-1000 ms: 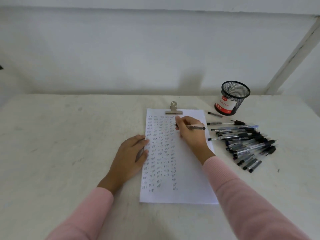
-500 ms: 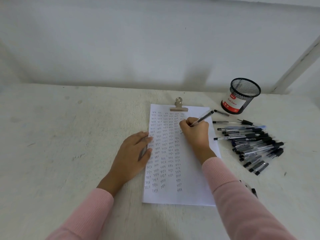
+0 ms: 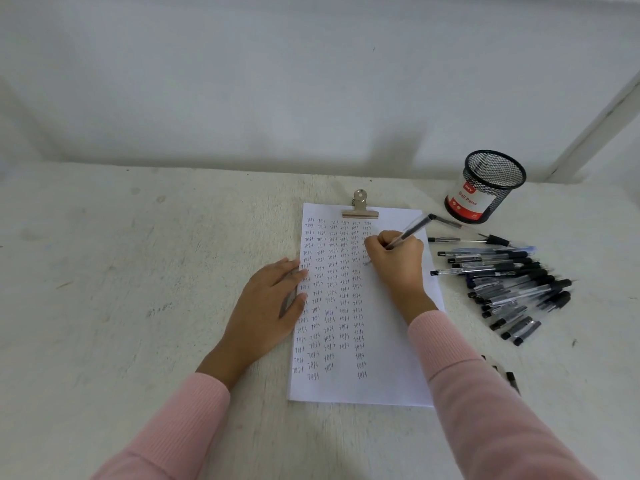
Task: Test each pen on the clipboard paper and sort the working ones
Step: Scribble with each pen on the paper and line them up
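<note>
White paper (image 3: 381, 341) under a metal clip (image 3: 360, 207) lies mid-table, covered in columns of small handwritten "test" words. My right hand (image 3: 398, 261) grips a clear pen with a black end (image 3: 412, 230) in a writing hold, tip down on the paper's upper right part. My left hand (image 3: 266, 313) lies flat with straight fingers on the paper's left edge; a grey pen-like object shows under its fingers. A heap of several black and clear pens (image 3: 509, 285) lies right of the paper.
A black mesh pen cup (image 3: 485, 188) with a red and white label stands at the back right. A few dark pens (image 3: 509, 375) lie beside my right sleeve. A wall runs behind the white table (image 3: 138, 271).
The pen in my right hand has swung from lying level to a slanted writing hold, tip on the paper. My left hand has stayed put. The camera has shifted slightly.
</note>
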